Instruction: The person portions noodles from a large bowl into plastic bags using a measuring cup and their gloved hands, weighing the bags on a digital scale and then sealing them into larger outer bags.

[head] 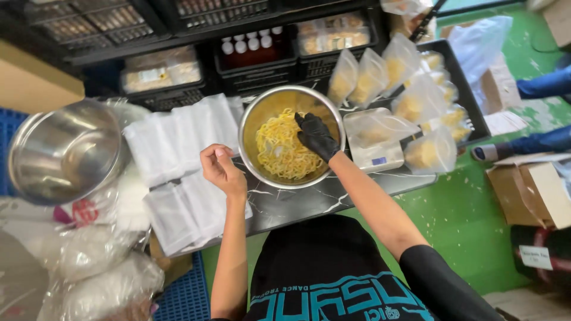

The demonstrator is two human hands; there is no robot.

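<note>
Inside the steel bowl (253,128), gloved right hand (316,137) half-buries in noodles (282,151).

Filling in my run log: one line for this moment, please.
right hand: black glove, in noodles | left hand: bare, by steel bowl rim | filled bags behind

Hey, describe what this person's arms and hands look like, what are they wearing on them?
The right hand wears a black glove that ends at the wrist; the forearm above it is bare, up to a black sleeve at the upper arm. The left hand is ungloved and its arm bare. No rings, watches or markings show.
</note>
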